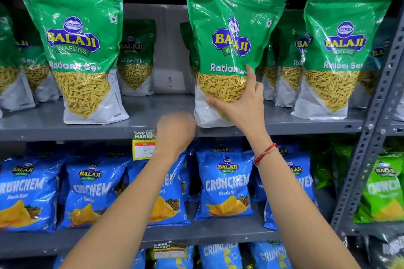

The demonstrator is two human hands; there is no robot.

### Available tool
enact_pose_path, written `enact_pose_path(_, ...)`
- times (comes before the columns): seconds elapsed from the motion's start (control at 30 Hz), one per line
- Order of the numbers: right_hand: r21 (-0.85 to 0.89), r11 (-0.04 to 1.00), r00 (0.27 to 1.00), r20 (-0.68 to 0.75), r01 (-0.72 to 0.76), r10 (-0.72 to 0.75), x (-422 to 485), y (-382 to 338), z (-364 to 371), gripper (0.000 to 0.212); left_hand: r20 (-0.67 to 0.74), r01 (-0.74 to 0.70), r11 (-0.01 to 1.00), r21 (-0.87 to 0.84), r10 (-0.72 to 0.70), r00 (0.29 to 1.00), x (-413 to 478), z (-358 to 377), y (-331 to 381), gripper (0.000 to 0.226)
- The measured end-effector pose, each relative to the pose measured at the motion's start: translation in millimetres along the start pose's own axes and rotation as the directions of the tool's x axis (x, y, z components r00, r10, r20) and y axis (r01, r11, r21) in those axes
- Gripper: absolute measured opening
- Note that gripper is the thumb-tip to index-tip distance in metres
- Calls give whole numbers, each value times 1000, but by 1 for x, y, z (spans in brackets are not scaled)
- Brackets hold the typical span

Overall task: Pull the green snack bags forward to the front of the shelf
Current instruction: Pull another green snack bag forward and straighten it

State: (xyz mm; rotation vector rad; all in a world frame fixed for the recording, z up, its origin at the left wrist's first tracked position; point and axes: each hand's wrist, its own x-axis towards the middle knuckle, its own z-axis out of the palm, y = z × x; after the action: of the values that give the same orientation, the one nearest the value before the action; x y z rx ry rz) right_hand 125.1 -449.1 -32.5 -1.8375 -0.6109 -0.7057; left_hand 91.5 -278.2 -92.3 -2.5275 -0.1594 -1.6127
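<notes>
A grey metal shelf (65, 131) carries upright green plastic snack bags (83, 50), some at the near edge and others far back. The middle green bag (231, 17) stands at the near edge. The right hand (242, 102) grips its lower right side, thumb spread across the front. The left hand (175, 131), blurred, is just left of that bag's base; I cannot tell its state. A yellow price tag (144, 144) hangs beside it.

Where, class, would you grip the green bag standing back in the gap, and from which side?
Likely its right edge, reaching straight in through the gap: the rear bag stands upright facing out, its left edge hidden by the front-left bag.
</notes>
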Motion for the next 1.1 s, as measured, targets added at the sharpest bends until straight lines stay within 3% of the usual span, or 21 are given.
enact_pose_path(0.2, 332, 937, 991, 112, -109, 75, 8, 19, -5, 122, 4, 3, 1000, 12, -3, 1000, -1, 1, 0, 41)
enact_pose_path(0.27, 332, 933, 984, 154, -139, 92, 12, 22, -4, 112, 5, -5, 1000, 13, 5, 1000, -1, 1, 0, 41)
enact_pose_path(0.43, 324, 937, 989, 106, -132, 103, 17, 22, 4, 93, -1, -4, 1000, -10, 4, 1000, -1, -1, 0, 40)
enact_pose_path(0.8, 301, 946, 993, 52, -119, 109, 24, 26, 14, 94, 32, -6, 999, -41, 7, 999, 0, -3, 3, 44)
enact_pose_path(1.1, 239, 968, 996, 49, -80, 70, 18, 16, 14, 109, 47, 3, 998, -62, -1, 999, 2, -8, -6, 43)
